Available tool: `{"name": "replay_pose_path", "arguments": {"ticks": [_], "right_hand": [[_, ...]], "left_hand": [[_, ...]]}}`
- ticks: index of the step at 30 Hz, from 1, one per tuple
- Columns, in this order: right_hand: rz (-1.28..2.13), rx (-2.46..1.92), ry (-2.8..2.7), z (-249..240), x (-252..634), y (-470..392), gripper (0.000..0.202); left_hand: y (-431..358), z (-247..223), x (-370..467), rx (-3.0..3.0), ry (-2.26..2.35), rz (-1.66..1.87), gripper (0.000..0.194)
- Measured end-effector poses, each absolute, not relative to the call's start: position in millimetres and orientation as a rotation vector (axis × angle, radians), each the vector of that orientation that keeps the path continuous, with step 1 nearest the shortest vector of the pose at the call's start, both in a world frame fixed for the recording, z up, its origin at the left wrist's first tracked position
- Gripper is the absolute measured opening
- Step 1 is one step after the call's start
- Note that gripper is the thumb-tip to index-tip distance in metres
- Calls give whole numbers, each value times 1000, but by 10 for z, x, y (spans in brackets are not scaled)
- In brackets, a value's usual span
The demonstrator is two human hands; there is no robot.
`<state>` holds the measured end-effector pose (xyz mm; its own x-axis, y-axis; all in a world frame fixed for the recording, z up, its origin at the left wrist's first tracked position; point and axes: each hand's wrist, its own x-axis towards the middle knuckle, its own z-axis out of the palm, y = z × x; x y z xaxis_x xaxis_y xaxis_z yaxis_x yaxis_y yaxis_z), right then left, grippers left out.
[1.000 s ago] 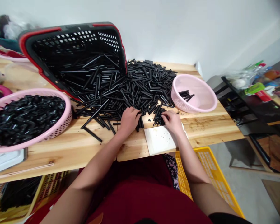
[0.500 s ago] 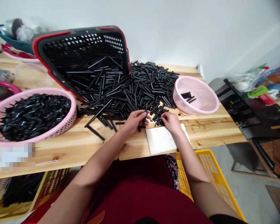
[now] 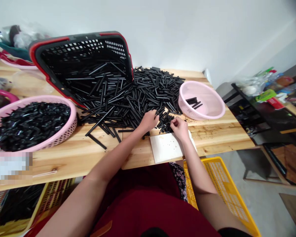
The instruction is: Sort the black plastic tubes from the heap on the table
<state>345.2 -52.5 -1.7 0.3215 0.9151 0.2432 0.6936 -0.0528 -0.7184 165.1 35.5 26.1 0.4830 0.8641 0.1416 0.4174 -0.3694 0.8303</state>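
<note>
A big heap of black plastic tubes (image 3: 143,95) spills from a tipped black and red basket (image 3: 81,62) onto the wooden table (image 3: 88,154). My left hand (image 3: 149,120) rests on the heap's near edge, fingers curled over several tubes. Just right of it, my right hand (image 3: 179,126) pinches short black tubes beside a small loose pile (image 3: 165,122). A white board (image 3: 166,148) lies under my right wrist. A pink bowl (image 3: 207,108) at the right holds a few short tubes.
A large pink basket (image 3: 39,138) full of black pieces sits at the left. A yellow crate (image 3: 219,184) stands on the floor below the table's right end, another crate (image 3: 22,204) at lower left. A dark cluttered shelf (image 3: 268,105) is at far right.
My left hand has moved right and forward into the heap's edge, closer to my right hand. The right hand has stayed at the small pile. The view has shifted slightly.
</note>
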Motion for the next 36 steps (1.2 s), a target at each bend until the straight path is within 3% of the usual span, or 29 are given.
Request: {"name": "replay_pose_path", "arguments": {"ticks": [6, 11, 23, 36], "right_hand": [[812, -1464, -944, 19, 3399, -555, 35], [1027, -1272, -684, 105, 3275, -593, 46], [924, -1306, -709, 150, 3149, -586, 36], [1198, -1045, -415, 329, 2848, -622, 34]], "left_hand": [[225, 300, 1605, 1192, 575, 678, 33], [195, 241, 1371, 1069, 569, 801, 42], [130, 111, 1266, 928, 752, 940, 48], [-14, 138, 1299, 920, 741, 833, 48]]}}
